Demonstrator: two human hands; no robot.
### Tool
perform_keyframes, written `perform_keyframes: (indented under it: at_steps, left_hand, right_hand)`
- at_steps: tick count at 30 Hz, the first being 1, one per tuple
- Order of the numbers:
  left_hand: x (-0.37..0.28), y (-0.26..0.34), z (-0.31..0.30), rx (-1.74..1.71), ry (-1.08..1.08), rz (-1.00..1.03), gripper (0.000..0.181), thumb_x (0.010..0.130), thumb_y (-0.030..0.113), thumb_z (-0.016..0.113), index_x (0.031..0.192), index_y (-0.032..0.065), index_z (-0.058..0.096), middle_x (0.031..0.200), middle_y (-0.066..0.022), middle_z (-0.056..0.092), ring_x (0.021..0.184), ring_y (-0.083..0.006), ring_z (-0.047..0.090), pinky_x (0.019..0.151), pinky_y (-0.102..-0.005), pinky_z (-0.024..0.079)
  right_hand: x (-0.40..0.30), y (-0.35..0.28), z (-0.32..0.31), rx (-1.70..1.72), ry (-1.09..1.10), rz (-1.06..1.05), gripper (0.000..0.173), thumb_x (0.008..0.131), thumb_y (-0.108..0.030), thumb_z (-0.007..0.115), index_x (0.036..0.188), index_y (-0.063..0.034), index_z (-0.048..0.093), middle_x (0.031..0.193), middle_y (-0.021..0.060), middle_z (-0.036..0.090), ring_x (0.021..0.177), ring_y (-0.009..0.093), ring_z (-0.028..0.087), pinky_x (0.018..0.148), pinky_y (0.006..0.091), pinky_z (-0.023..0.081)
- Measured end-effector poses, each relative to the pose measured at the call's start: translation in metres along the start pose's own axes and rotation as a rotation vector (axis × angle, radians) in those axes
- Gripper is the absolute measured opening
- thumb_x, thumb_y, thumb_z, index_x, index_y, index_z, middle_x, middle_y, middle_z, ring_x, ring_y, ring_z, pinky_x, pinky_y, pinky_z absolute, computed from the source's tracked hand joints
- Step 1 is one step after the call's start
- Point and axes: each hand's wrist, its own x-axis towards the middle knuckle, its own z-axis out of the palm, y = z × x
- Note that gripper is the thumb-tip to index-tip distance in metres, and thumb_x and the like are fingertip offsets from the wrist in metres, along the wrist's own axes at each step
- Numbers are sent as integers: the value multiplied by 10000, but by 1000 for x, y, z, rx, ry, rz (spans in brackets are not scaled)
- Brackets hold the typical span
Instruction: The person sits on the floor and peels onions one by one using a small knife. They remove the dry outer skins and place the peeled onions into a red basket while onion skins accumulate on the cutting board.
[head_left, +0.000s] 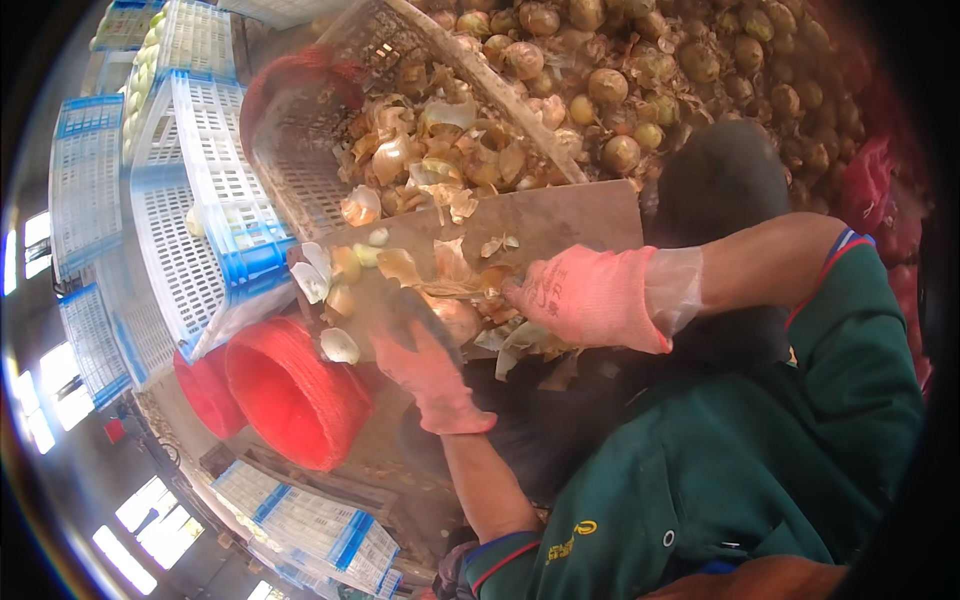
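My left hand (424, 352), in a pink glove with grey-coated fingers, reaches over a brown board (570, 217). Its fingers are blurred beside an onion (452, 319); whether they grip anything is not clear. From the right comes my right hand (589, 296), gloved in pink over a clear plastic cuff. Its fingers are curled, with fingertips at brown onion skin (491, 281); anything inside them is hidden. Loose peel (454, 259), pale onion pieces (366, 255) and white layers (339, 346) lie around the hands on the board.
Beyond the board stands a dirty plastic crate (300, 180) of onion peel (450, 142). A large heap of onions (607, 86) spreads behind it. At left are white-and-blue crates (225, 172) and red mesh containers (296, 390). More crates (307, 517) stand at the lower left.
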Motion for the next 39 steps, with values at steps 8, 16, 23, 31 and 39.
perform_keyframes:
  at_steps: [8, 16, 23, 31, 39]
  left_hand:
    - [47, -19, -26, -257, -350, -231, 326, 929, 177, 498, 1142, -31, 631, 1145, -146, 643, 1063, -210, 584, 934, -304, 431]
    - [35, -43, -12, -397, -172, -196, 336, 930, 219, 532, 1117, -36, 646, 1065, -129, 673, 956, -205, 612, 868, -315, 467]
    - [19, -49, -7, -497, -59, -251, 324, 928, 220, 607, 1135, -29, 626, 1033, -91, 645, 879, -157, 617, 775, -273, 504]
    - [-8, -8, -17, -284, -161, 7, 464, 901, 219, 645, 1281, -23, 535, 1204, -165, 588, 1113, -266, 559, 982, -391, 423]
    - [-17, -26, -25, -236, -265, 312, 653, 796, 173, 718, 1362, -17, 454, 1274, -189, 544, 1167, -336, 543, 992, -412, 428]
  right_hand:
    - [34, 18, 6, -30, 37, 73, 586, 795, -98, 595, 1315, 86, 398, 978, 229, 592, 843, 373, 642, 692, 422, 534]
    - [33, 2, 42, 619, 351, 239, 227, 881, -181, 576, 1035, -13, 572, 817, 158, 649, 785, 314, 653, 659, 378, 517]
    - [26, -23, 21, 1493, 1, 528, 322, 969, -279, 493, 1188, -53, 562, 821, 10, 614, 635, 66, 540, 586, 249, 449]
    - [57, 14, -3, 833, 586, 363, 455, 771, -296, 727, 1096, -11, 584, 738, 108, 623, 679, 198, 612, 594, 360, 512]
    - [69, 1, -6, 991, 161, 396, 404, 780, -171, 678, 1142, -21, 581, 813, 101, 646, 664, 160, 608, 577, 333, 493]
